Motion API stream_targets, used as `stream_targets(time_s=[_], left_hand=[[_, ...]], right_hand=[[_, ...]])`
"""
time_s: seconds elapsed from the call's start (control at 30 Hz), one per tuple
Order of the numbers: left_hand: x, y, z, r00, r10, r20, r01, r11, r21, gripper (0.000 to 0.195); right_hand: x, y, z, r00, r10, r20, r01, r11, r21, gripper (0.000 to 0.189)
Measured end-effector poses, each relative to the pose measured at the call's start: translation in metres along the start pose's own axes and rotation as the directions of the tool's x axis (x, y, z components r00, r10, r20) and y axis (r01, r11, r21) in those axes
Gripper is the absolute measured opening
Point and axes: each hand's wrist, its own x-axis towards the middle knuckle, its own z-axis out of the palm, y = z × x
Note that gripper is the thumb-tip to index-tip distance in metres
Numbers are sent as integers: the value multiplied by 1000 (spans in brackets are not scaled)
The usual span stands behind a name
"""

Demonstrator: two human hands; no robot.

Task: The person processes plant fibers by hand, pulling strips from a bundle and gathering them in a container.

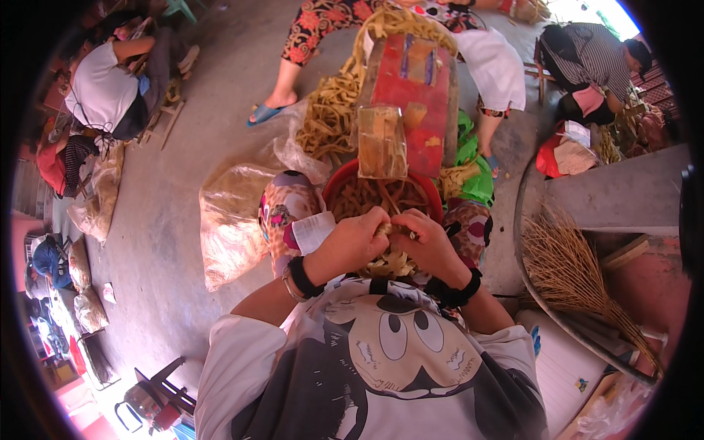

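My left hand (358,237) and my right hand (423,241) meet over my lap, pinching a small bundle of pale yellowish plant strips (388,230) between their fingertips. More pale strips (391,264) lie on my lap just below the hands. Beyond my fingers, a red basin (340,180) between my knees holds many brownish strips (352,199). Above its far rim juts a red board (385,91) with a clear-wrapped wooden block (381,142) at its near end. The fingers hide part of the bundle.
Piled strips (330,118) hang left of the board, beside a clear plastic sack (231,220). A green plastic bag (474,176) lies right of the basin. Opposite sits a person in patterned trousers (324,27). A twig broom (572,264) leans at right. Other people sit at both sides.
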Motion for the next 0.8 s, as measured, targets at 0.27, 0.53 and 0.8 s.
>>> stream_targets(time_s=[0.27,0.53,0.8], left_hand=[[-3,-2,-6,976,182,-116,-167,977,130,9],[-4,0,-9,996,-67,-57,69,997,31,19],[-9,-10,-9,954,-292,75,300,900,-317,22]], right_hand=[[-7,-9,-17,760,369,535,-624,183,760,26],[4,-16,-18,871,387,305,-485,776,402,25],[11,-25,-38,770,534,349,-637,682,359,20]])
